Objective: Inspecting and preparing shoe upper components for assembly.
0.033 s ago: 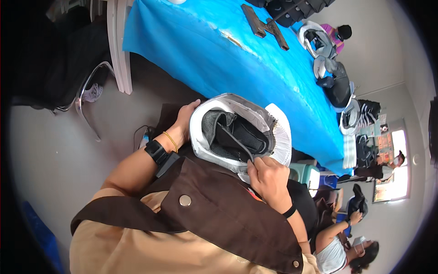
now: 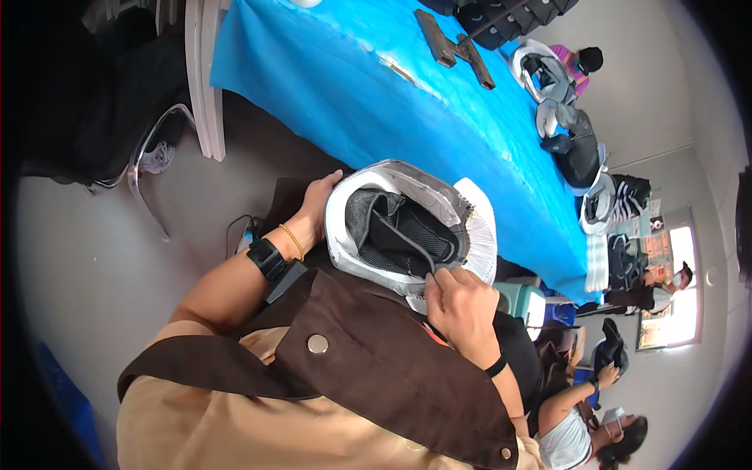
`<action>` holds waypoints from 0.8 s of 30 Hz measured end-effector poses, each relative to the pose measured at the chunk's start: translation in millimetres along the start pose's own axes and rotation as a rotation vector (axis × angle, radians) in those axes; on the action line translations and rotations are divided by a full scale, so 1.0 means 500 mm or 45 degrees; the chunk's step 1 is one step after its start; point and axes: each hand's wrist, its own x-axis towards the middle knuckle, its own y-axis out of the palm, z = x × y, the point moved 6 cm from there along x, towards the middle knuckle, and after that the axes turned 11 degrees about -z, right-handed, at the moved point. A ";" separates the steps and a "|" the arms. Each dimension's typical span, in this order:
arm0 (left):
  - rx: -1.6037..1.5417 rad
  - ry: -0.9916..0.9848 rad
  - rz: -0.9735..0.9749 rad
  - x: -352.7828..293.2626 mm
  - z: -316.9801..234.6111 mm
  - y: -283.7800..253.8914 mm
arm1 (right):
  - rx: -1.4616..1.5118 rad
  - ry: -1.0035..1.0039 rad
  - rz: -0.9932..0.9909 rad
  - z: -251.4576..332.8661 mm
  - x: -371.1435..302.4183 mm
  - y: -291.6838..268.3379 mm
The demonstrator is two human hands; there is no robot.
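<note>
On my lap, against the brown apron point(image 2: 392, 352), rests a rounded, hollow sewn piece point(image 2: 337, 223) with a thick white padded rim, grey outer fabric and a dark mesh lining. Loose threads and a pleated white flap point(image 2: 482, 247) show along its right side. My left hand point(image 2: 317, 207) grips its left edge, most of the fingers hidden behind it. At the near right edge, my right hand point(image 2: 462, 305) is closed, thumb and finger pinching the dark lining's edge. The piece's underside is out of sight.
Beyond the piece stands a table with a blue cover point(image 2: 329, 94), bearing a dark wooden tool point(image 2: 454, 51) and similar padded pieces point(image 2: 576, 145). A metal-framed chair point(image 2: 133, 168) is at left. Co-workers sit at right, one person's hand point(image 2: 607, 376) holding a black item.
</note>
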 end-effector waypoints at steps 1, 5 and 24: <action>0.026 -0.003 -0.019 -0.004 -0.003 0.001 | -0.041 0.014 0.024 0.000 0.008 -0.009; 0.112 0.217 -0.072 0.008 -0.024 -0.006 | 0.023 0.019 -0.083 0.035 0.104 -0.051; -0.199 -0.145 0.375 0.047 0.015 -0.022 | -0.162 -0.032 -0.107 -0.050 0.013 -0.087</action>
